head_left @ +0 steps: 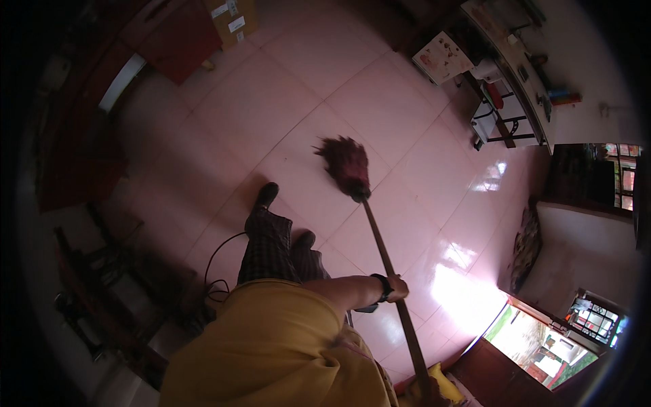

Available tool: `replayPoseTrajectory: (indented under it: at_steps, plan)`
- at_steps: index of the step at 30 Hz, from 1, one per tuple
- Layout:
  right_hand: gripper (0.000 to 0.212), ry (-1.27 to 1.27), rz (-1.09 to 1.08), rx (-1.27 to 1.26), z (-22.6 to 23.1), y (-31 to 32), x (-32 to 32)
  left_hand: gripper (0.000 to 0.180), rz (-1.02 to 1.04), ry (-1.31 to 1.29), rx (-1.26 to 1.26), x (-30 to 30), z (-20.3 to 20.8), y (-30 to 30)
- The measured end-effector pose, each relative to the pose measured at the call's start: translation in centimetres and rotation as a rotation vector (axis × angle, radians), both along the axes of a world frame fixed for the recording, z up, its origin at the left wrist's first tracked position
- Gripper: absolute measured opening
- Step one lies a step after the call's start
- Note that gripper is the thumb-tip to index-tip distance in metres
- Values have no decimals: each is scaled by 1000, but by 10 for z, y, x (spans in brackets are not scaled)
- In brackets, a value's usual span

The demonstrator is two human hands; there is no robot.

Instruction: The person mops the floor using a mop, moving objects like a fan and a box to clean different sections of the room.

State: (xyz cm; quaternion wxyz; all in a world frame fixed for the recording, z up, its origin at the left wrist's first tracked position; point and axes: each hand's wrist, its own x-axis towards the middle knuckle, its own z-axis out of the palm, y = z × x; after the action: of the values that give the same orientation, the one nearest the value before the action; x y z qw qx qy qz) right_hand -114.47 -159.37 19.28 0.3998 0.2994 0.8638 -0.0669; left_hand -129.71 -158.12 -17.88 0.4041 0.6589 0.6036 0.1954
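Observation:
A long wooden-handled broom point(383, 247) slants across the view, its dark red, ragged bristle head point(347, 165) resting on the pink tiled floor point(291, 88). My left hand point(397, 288), with a black watch point(384, 287) on its wrist, is wrapped round the middle of the handle. That forearm crosses in front of my yellow top. At the bottom edge, my right hand point(430, 395) shows only in part, closed about the handle's upper end. My shoes and dark checked trousers point(264, 247) are left of the broom.
A dark wooden chair-like frame point(129, 285) and a looped black cable point(211, 271) lie to the left. Red furniture point(180, 41) and a cardboard box point(234, 24) stand far left. A cluttered desk point(519, 74) is far right. Sunlight enters by an open doorway point(536, 346).

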Motion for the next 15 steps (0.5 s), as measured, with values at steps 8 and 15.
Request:
replayPoseTrajectory:
  at_steps: [8,15]
  plan:
    - [44,104,218,-42,31,19,-51,19,228,-80,158,18,8,1]
    - [44,-69,355,-26,9,11,-164,10,677,14,271,-104,1,-100]
